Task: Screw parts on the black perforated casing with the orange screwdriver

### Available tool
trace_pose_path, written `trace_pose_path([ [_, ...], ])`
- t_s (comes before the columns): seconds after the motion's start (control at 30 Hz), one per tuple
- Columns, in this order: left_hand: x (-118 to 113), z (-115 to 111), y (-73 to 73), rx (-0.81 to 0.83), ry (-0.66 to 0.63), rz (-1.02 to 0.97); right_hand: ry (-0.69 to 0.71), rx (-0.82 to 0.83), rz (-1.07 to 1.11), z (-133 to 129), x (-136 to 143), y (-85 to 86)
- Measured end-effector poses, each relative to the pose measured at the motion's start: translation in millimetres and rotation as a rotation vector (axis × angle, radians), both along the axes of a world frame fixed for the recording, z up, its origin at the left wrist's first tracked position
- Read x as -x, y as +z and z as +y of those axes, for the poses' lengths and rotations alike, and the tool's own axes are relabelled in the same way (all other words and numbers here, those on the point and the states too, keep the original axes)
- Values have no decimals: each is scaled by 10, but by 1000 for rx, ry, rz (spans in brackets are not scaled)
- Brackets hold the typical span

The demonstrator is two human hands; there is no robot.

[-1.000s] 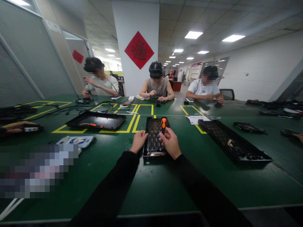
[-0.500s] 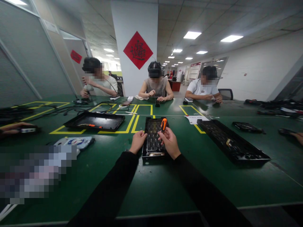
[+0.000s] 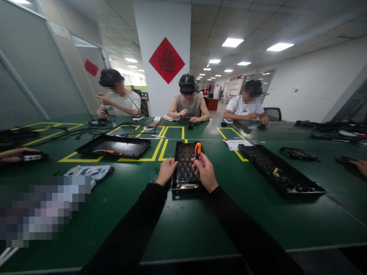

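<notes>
In front of me on the green table lies an oblong black plastic casing [image 3: 185,168], with rows of small raised parts inside and a pale metallic strip near its close end. My left hand [image 3: 166,172] is closed on the casing's left edge, thumb uppermost. My right hand [image 3: 207,173] grips a screwdriver [image 3: 197,150] with an orange and black handle, held nearly upright over the right half of the casing. The screwdriver's tip points down into the casing; the exact spot it meets is too small to make out.
A wide black tray [image 3: 114,142] with orange items is at left. A long black casing [image 3: 275,164] holding a small tan piece lies to the right, by a white paper sheet [image 3: 237,144]. Cables run at back left. Three people sit opposite; other hands show at both sides.
The screwdriver handle has turned a little in my right hand and stands slightly more upright. My left hand keeps its place on the casing.
</notes>
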State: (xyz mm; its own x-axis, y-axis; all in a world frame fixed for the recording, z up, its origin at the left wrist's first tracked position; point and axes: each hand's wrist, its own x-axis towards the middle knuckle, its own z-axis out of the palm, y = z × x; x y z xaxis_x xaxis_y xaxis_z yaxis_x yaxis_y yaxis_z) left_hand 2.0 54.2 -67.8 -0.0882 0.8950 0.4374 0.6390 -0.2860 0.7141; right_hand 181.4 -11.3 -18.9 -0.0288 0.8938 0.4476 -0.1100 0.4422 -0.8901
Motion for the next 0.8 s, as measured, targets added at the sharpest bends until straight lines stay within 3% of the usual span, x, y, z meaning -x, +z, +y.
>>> trace_pose_path([
  [0.4,-9,-36,28,-1,-3,-4,-68,-48,-63,30,13,-44],
  [0.63,3,-17,3,-3,2,5,-21,-5,-12,28,7,-40],
  [0.8,-29,-111,148,-70,-39,25,12,-5,28,27,2,-28],
])
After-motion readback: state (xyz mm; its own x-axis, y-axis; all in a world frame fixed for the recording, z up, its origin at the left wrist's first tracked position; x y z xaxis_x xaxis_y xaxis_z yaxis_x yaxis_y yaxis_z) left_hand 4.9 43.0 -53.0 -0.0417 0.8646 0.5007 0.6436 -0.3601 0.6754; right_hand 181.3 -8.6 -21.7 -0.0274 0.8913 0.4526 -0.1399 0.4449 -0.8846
